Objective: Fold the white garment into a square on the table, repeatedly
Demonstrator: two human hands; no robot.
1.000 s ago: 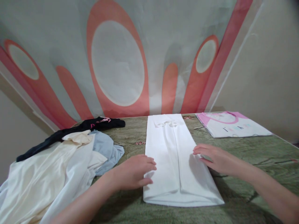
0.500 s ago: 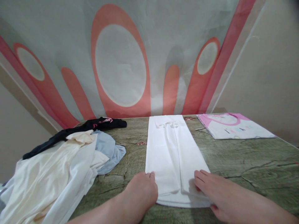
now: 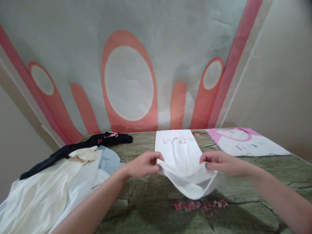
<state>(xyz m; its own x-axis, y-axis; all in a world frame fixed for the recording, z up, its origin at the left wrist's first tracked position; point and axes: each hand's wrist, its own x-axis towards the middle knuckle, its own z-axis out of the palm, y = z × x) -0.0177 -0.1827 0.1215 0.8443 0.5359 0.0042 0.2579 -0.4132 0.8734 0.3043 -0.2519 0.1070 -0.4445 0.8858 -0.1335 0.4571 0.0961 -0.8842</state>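
Observation:
A white shirt (image 3: pixel 174 151), folded into a long narrow strip, lies lengthwise on the table, its collar end at the far edge. Its near end is lifted off the surface and sags in a loose curve between my hands. My left hand (image 3: pixel 145 164) pinches the left corner of that hem between thumb and fingers. On the opposite corner, my right hand (image 3: pixel 218 161) grips the fabric in the same way. The fingertips partly hide the cloth they hold.
To the left lies a loose heap of cream and white clothes (image 3: pixel 46 182), with a light blue garment (image 3: pixel 109 161) and a black garment (image 3: pixel 80 146) beside it. A folded pink and white T-shirt (image 3: pixel 248 143) rests at the far right. The wood-patterned tabletop (image 3: pixel 146 208) bears printed pink flowers.
Both hands have risen and moved away from me, lifting the shirt's near end from the table. The printed flowers beneath now show. The view has tilted slightly upward.

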